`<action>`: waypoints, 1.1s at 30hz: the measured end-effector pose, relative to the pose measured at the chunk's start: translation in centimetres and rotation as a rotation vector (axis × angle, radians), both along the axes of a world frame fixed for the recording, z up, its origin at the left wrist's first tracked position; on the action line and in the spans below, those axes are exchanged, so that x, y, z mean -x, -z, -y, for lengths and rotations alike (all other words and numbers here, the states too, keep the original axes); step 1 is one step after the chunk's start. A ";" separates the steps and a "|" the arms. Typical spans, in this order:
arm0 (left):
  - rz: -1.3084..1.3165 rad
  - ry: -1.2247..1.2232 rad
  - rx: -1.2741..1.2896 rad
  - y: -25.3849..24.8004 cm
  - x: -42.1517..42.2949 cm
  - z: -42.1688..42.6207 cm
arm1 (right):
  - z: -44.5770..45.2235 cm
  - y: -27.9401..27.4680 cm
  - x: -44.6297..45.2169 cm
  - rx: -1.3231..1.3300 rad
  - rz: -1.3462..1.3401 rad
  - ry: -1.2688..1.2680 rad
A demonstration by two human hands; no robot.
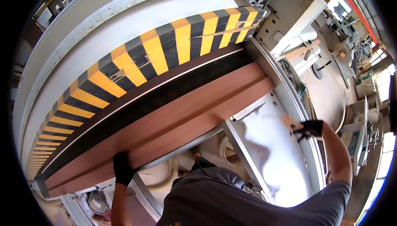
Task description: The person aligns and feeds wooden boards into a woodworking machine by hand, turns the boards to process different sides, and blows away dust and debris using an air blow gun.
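Observation:
Two long reddish-brown boards (165, 143) lie along the machine bed, one lapping the other or set side by side; which one I cannot tell. My left hand (123, 167), in a black glove, grips the near edge of the closer board towards its left end, with the thumb side at the edge. Out to the right, above a shiny metal side table (273, 147), is my right hand (311, 129), also in a black glove. Its fingers are closed around a small tan piece (291, 122), too smeared by motion to name.
A yellow-and-black striped beam (165, 48) spans the machine behind the boards, above a dark slot (165, 91). Metal frame bars (248, 160) run beside my body. A fan (341, 53) and a workbench with a control panel (354, 140) stand at the right.

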State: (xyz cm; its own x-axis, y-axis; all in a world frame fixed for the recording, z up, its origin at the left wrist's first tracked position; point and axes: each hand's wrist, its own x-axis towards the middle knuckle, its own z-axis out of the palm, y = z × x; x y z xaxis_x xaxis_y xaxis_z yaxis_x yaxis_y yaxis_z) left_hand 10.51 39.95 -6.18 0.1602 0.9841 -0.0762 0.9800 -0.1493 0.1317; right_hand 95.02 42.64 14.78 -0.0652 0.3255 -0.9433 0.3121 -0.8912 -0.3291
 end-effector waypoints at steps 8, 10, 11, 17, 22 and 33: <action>-0.007 -0.063 0.014 -0.1 -0.5 0.5 | -16.2 2.7 7.6 -0.525 -0.386 0.574; 0.004 -0.115 0.048 0.2 -0.7 0.7 | -20.0 3.3 7.5 -0.551 -0.562 0.394; -0.013 -0.068 -0.026 0.6 -0.5 0.9 | -21.1 4.2 7.4 -0.573 -0.738 0.238; 0.047 -0.077 -0.012 -0.2 -1.1 0.3 | -23.5 8.9 4.0 -0.423 -0.101 0.412; 0.029 -0.061 -0.111 -0.3 -1.0 0.6 | -26.2 10.0 -0.3 -0.417 0.218 0.323; 0.281 -0.074 -0.121 2.2 0.2 1.6 | -23.3 14.5 19.0 -0.367 -0.098 -0.024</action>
